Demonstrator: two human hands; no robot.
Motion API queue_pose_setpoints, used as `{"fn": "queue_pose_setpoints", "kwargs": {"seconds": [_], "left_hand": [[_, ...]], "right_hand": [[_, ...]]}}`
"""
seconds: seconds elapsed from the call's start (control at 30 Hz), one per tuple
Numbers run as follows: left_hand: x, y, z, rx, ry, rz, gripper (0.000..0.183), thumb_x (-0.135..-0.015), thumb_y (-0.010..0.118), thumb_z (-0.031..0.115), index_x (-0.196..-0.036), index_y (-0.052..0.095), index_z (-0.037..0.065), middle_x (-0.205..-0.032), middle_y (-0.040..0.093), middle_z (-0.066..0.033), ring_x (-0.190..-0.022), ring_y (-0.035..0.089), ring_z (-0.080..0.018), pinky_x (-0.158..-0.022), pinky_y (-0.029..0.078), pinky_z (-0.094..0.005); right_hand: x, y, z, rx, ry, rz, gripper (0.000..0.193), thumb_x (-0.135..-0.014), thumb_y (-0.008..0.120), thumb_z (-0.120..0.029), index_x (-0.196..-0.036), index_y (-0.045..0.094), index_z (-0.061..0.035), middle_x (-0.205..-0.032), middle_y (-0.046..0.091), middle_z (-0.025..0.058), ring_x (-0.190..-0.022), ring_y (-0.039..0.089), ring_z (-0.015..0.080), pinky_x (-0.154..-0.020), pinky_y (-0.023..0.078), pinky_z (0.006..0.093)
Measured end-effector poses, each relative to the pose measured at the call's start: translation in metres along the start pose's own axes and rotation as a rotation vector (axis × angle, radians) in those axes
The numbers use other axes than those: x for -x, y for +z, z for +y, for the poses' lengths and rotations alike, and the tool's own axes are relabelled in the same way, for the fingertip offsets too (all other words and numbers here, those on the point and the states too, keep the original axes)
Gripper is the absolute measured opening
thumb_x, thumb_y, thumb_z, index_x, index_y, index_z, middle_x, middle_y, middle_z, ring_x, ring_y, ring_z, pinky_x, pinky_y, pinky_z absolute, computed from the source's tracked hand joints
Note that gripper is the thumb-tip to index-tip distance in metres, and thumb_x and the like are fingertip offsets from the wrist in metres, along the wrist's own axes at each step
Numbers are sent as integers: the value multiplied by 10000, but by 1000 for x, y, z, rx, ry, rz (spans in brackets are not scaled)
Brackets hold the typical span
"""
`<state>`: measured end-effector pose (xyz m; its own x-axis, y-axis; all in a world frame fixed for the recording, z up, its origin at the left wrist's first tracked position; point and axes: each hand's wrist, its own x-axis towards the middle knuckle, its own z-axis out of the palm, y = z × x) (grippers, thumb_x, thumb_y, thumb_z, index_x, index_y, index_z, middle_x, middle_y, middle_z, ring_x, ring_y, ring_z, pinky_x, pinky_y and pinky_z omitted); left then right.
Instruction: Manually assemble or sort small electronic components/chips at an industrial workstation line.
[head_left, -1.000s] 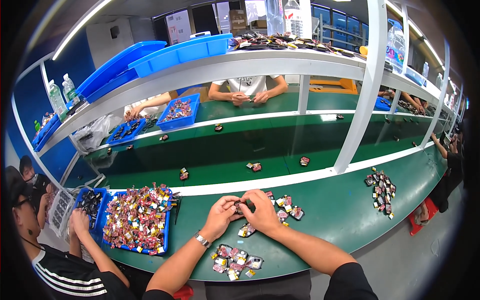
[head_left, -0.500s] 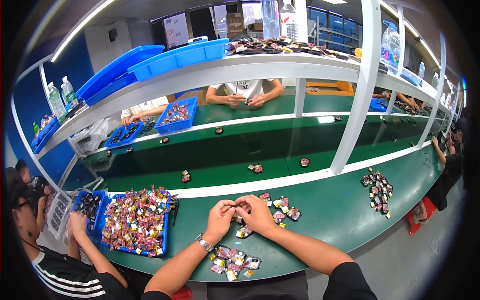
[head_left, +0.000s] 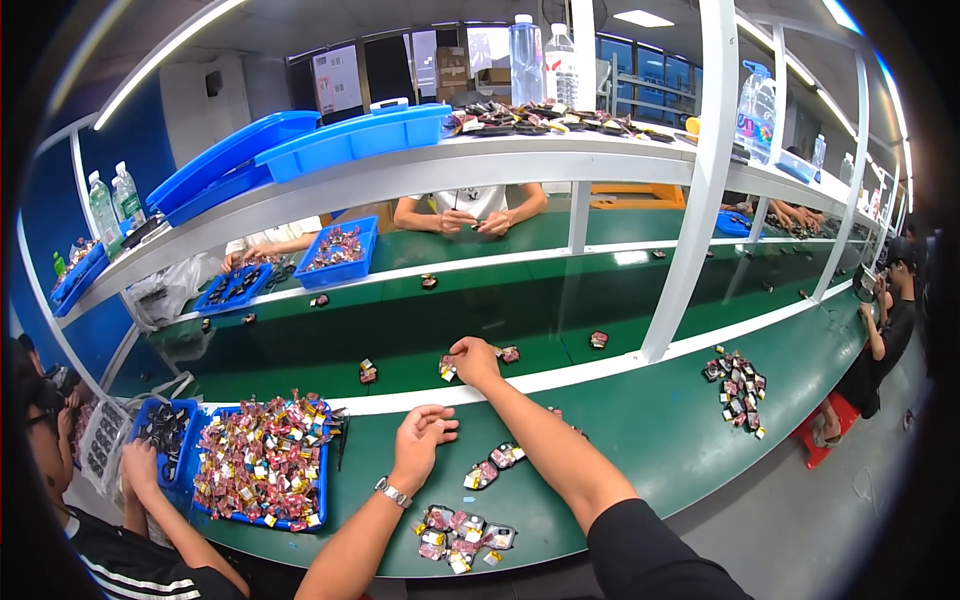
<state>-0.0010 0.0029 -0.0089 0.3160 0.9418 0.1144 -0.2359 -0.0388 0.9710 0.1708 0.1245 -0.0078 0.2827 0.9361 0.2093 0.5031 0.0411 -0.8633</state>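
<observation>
My right hand [head_left: 474, 361] reaches over the dark green belt beyond the white rail, fingers pinched at the edge of a small electronic module [head_left: 447, 368] with pink and white parts. Nearer to me, my left hand [head_left: 422, 440] hovers above the green table [head_left: 370, 490], holding nothing, fingers apart. Below it lies a cluster of similar modules [head_left: 465, 537] in black housings. A few more modules [head_left: 482, 474] lie under my right forearm, which hides part of that group.
At my left stands a blue tray [head_left: 322, 500] heaped with pink and yellow parts, beside a smaller blue tray [head_left: 165, 435] of black pieces. A co-worker's hand [head_left: 139, 465] is next to it. Another module group [head_left: 737, 390] lies right. White posts [head_left: 690, 220] and a shelf rise ahead.
My hands have come apart. The right hand has moved forward over the belt with a module; the left has opened and drawn slightly back. The whole view has shifted a little.
</observation>
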Motion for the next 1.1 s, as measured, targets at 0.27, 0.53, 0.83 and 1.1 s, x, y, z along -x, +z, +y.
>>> {"fn": "queue_pose_setpoints", "kwargs": {"seconds": [0.27, 0.53, 0.83, 1.1], "left_hand": [[4, -9, -2, -58, 7, -25, 193, -937, 519, 15, -1118, 555, -40, -1102, 642, -138, -965, 640, -180, -800, 547, -293], [0, -6, -2, -67, 9, -44, 179, -945, 523, 30, -1107, 560, -39, -1057, 657, -137, -890, 650, -165, -756, 543, -277], [2, -10, 11, -9, -112, -54, 256, -993, 479, 124, -1184, 541, -34, -1067, 645, -155, -858, 642, -164, -750, 540, -284], [6, -13, 18, 88, -264, -332, 337, -997, 514, 164, -1274, 520, -27, -1136, 613, -91, -919, 631, -139, -788, 556, -266]], "right_hand": [[4, -89, 28, 455, -219, 251, 373, -716, 762, -224, -1011, 667, -17, -998, 650, 184, -977, 626, 341, -865, 501, 415], [12, -81, 33, 596, 45, 122, 569, -707, 806, -325, -1053, 547, 45, -1099, 595, 236, -1029, 579, 394, -935, 463, 445], [88, -104, -8, 31, -329, -287, 519, -745, 716, -92, -1228, 534, -42, -1125, 651, 120, -1094, 560, 296, -931, 465, 386], [136, -103, -33, 67, -642, -526, 552, -751, 712, -32, -1276, 548, -79, -1196, 560, 124, -1166, 518, 295, -997, 445, 389]]}}
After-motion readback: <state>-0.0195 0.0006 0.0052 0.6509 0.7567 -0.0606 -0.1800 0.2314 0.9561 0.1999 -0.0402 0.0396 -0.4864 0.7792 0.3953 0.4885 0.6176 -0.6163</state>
